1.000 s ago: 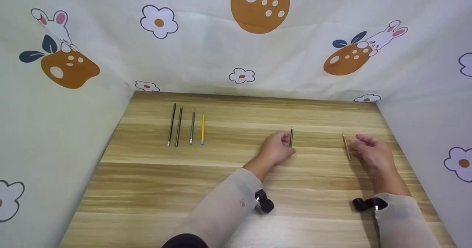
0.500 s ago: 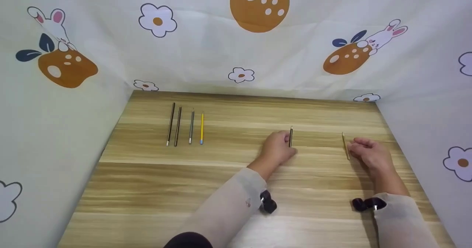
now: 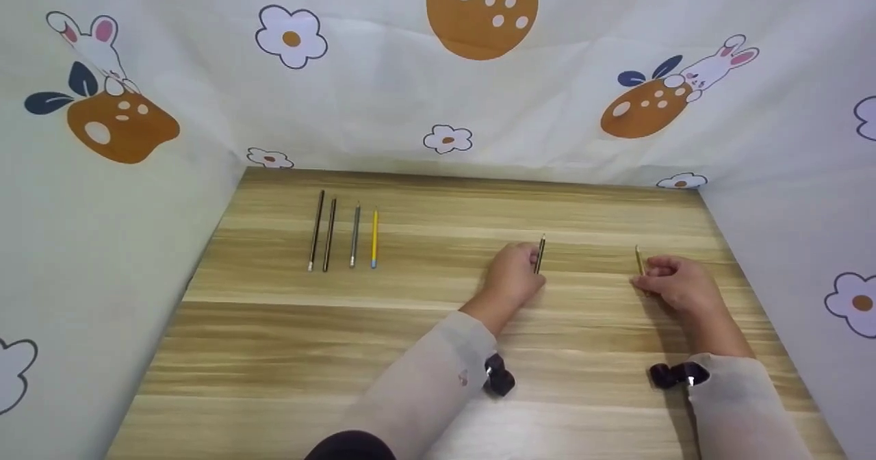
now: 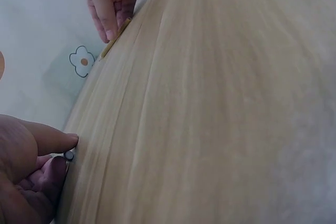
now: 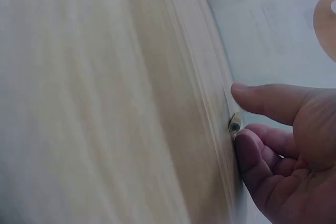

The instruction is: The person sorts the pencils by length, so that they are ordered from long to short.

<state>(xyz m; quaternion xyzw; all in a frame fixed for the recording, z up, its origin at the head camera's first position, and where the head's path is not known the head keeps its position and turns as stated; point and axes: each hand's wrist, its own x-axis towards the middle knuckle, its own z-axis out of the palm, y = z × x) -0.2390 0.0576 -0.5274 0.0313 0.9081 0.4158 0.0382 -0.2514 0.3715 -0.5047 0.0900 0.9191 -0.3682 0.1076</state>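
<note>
Toward the middle right of the table, my left hand pinches a short dark pencil between thumb and fingers. In the left wrist view the pencil's round end shows between them. Farther right, my right hand is at a short gold-coloured pencil lying on the table. Its thumb reaches across to the other side, while its curled fingers lie beside the pencil. The right wrist view shows a gap between thumb and pencil end. The hand covers the pencil's lower part in the head view.
At the left of the wood-grain table lie two long dark pencils, a grey pencil and a yellow pencil, roughly side by side. A patterned cloth walls the table at the back and both sides.
My right hand has shifted left, and its thumb has come across the gold-coloured pencil. The left hand stays in place, its dark pencil tilted slightly more.
</note>
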